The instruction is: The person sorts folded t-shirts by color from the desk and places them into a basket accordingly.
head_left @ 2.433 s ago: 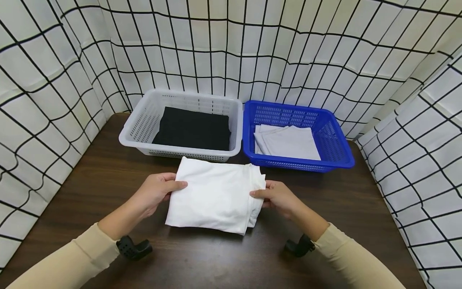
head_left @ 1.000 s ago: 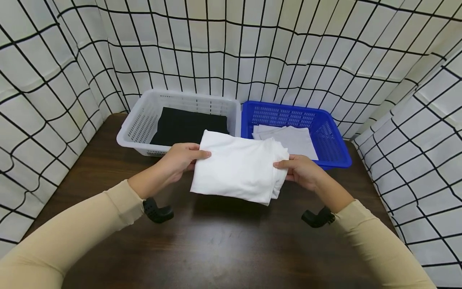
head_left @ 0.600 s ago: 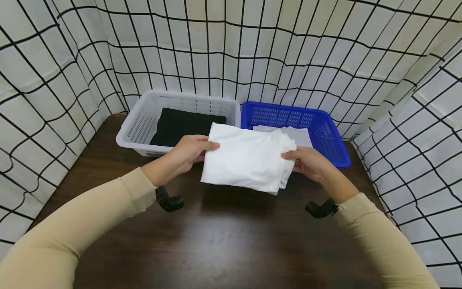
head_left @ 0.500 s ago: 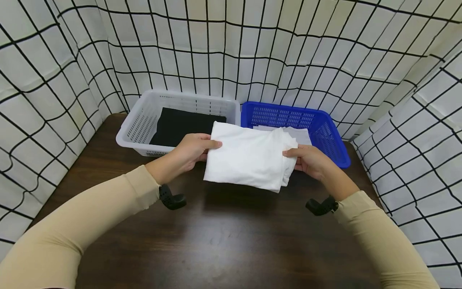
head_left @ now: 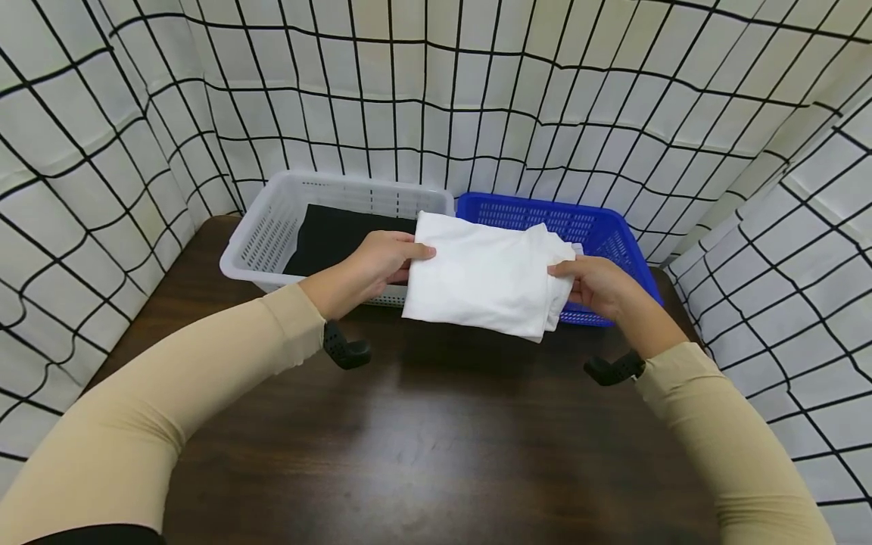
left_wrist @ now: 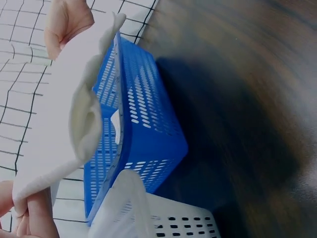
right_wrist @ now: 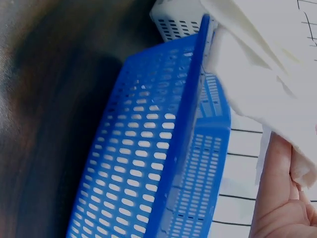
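A folded white cloth is held up flat between both hands. My left hand pinches its left edge, thumb on top and fingers beneath. At the opposite edge, where several layers fan out, my right hand grips in the same way. The cloth overlaps the front of a blue plastic basket in the head view. Both wrist views show it above that basket's rim. White fabric inside the basket is mostly hidden behind the held cloth.
Left of the blue basket stands a white plastic basket holding folded black cloth. Both sit at the back of a dark wooden table. Behind and on both sides hangs a white curtain with black grid lines.
Both hands have lifted the folded white cloth from low over the table and carried it forward and right to the blue basket. It now covers most of the fabric lying in there.
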Demonstrator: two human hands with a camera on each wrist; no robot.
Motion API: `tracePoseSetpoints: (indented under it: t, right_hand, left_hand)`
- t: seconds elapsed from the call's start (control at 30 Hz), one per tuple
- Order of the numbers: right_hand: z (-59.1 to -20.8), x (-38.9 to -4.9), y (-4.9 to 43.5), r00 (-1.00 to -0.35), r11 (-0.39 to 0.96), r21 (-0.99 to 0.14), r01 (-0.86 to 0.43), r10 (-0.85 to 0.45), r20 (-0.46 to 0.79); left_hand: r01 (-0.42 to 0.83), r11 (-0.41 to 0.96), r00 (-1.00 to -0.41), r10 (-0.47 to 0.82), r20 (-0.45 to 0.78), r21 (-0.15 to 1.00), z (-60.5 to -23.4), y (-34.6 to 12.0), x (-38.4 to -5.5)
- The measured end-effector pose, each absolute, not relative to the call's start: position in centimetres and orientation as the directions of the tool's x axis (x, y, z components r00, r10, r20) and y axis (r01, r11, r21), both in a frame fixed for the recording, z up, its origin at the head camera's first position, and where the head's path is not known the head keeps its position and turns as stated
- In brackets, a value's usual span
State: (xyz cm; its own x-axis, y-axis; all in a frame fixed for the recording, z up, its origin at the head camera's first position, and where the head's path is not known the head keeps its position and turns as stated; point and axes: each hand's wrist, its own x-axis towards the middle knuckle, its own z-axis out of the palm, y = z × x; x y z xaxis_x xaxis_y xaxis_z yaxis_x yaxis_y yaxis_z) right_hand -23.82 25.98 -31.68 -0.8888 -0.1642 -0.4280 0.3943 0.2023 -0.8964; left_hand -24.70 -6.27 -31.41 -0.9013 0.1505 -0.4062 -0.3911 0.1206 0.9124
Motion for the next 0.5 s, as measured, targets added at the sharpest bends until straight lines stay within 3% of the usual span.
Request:
tracePoseSetpoints:
  t: [0.5]
  right_hand:
    - [-29.8,-25.1,26.4,-0.906,0.166,-0.900,0.403,-0.069,-0.418]
  left_hand:
    - [-0.362,0.154,-0.914,0.138,-0.383,0.919,-29.7,-4.2,-27.2]
